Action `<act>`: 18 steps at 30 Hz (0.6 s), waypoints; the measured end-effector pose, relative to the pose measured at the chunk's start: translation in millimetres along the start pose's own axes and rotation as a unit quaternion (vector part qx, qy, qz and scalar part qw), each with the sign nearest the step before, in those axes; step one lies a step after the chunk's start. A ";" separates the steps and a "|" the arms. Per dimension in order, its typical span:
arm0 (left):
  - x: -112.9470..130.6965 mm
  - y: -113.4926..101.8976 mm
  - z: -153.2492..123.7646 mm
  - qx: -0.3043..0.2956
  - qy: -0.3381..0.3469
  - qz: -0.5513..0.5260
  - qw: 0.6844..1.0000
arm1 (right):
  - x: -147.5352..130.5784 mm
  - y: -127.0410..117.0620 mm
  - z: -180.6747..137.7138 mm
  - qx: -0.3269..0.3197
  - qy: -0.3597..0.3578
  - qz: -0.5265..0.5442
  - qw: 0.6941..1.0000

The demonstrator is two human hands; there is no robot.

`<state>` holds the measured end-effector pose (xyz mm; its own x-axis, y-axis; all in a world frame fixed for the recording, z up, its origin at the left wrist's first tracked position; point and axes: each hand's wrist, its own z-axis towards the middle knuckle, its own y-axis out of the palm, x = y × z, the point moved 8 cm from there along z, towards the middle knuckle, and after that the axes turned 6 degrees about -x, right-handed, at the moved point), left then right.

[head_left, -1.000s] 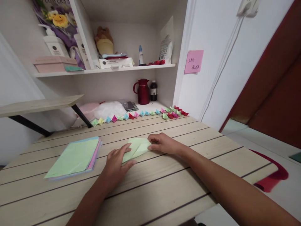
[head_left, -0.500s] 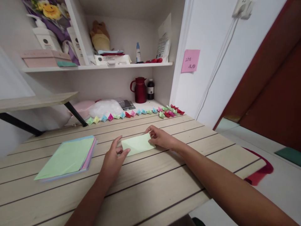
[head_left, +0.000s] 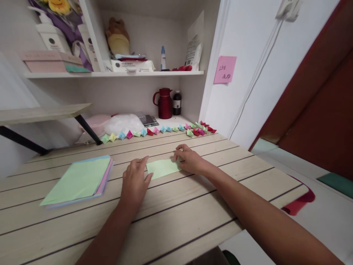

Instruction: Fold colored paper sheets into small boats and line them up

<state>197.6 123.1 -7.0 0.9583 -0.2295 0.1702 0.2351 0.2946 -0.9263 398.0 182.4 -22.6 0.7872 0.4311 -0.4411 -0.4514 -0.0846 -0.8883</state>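
A light green folded paper [head_left: 162, 168] lies flat on the wooden table [head_left: 176, 217] as a narrow strip. My left hand [head_left: 134, 183] rests at its left end, fingers curled and pressing the paper's edge. Its right end sits under the bent fingers of my right hand [head_left: 189, 159], which hold it down. A stack of coloured paper sheets [head_left: 79, 180], green on top, lies to the left of my left hand.
A row of small folded paper boats [head_left: 160, 130] in several colours lines the table's far edge. Behind it stand a red jug [head_left: 164, 103], a dark bottle [head_left: 177, 104] and a white plastic bag [head_left: 122, 124]. A pink note [head_left: 225, 69] sticks on the wall.
The green paper went from a wider, partly unfolded shape to a narrow flat strip. Both hands moved in to its ends and pressed it down.
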 end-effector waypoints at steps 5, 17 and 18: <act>40.6 5.0 -14.9 -0.003 0.264 0.024 0.964 | -4.7 -0.8 -1.1 -0.016 -0.010 -0.030 0.999; 21.8 27.9 -12.9 -0.155 0.168 -0.038 0.973 | -23.1 -4.1 -17.7 -0.148 -0.167 0.058 0.973; 21.3 29.4 -13.2 -0.166 0.165 -0.035 0.972 | -24.0 -3.7 -17.3 -0.140 -0.172 0.053 0.974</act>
<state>222.8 114.6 -35.1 0.8254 -0.5384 0.1699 0.1798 -0.0346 -0.9831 388.1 156.8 -11.0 0.5329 0.6776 -0.5069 -0.3523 -0.3669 -0.8609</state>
